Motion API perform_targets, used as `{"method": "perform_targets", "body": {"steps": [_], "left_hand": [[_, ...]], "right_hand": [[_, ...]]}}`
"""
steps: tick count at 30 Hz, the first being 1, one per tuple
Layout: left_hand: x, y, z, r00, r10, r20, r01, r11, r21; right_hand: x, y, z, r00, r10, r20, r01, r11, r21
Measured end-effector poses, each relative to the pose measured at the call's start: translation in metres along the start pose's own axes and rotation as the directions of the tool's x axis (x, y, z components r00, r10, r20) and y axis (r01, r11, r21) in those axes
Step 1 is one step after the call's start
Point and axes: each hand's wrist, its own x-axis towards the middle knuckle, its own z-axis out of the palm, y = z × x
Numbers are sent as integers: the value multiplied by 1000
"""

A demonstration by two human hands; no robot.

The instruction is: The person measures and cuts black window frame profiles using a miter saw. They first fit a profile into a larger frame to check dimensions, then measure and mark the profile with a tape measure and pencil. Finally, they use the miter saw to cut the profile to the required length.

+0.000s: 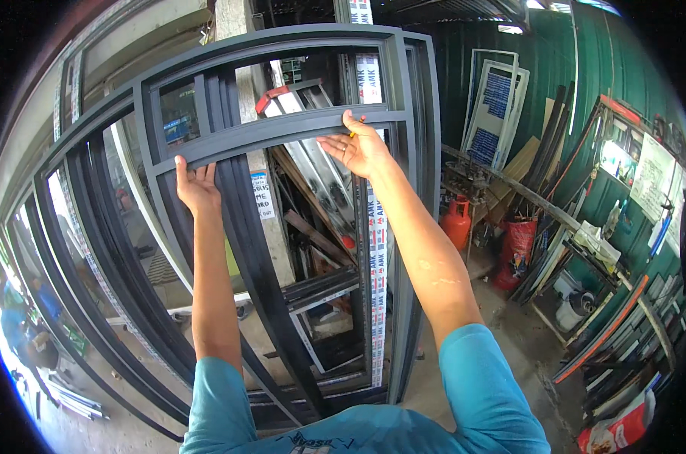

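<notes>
A tall dark grey metal frame (275, 130), of a door or window kind, stands upright in front of me with a crossbar below its upper opening. My left hand (199, 193) grips the left end of this crossbar, thumb on the front face and fingers curled at its lower edge. Farther right, my right hand (364, 151) holds the same bar from below, its thumb pressed on the face and its other fingers reaching under. A small yellow and red item (353, 135) shows by the right fingers; I cannot make out what it is.
More dark frames lean at the left. Behind the crossbar stand a concrete post (273, 227) and metal profiles. To the right are an orange gas cylinder (456, 221), a white panel (496, 113), a cluttered workbench (597, 246) and stacked bars. A person (25, 318) is at the far left.
</notes>
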Motion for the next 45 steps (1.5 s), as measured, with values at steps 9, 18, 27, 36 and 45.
{"method": "perform_targets", "body": {"steps": [9, 18, 27, 36, 45], "left_hand": [[10, 8, -13, 1000, -17, -2, 17, 999, 27], [4, 1, -5, 993, -117, 22, 117, 993, -5], [11, -6, -7, 996, -72, 59, 83, 972, -219], [7, 1, 9, 994, -89, 56, 102, 941, -322], [4, 0, 17, 976, -202, -76, 175, 946, -274]], "right_hand": [[-65, -21, -3, 984, -177, -12, 101, 618, -780], [-41, -104, -87, 718, -682, -139, 354, 530, -770], [-9, -103, -82, 834, -550, 39, 335, 450, -828], [-33, -83, -82, 793, -607, 45, 104, 62, -993], [-38, -98, -119, 762, -645, -59, 180, 298, -937]]}}
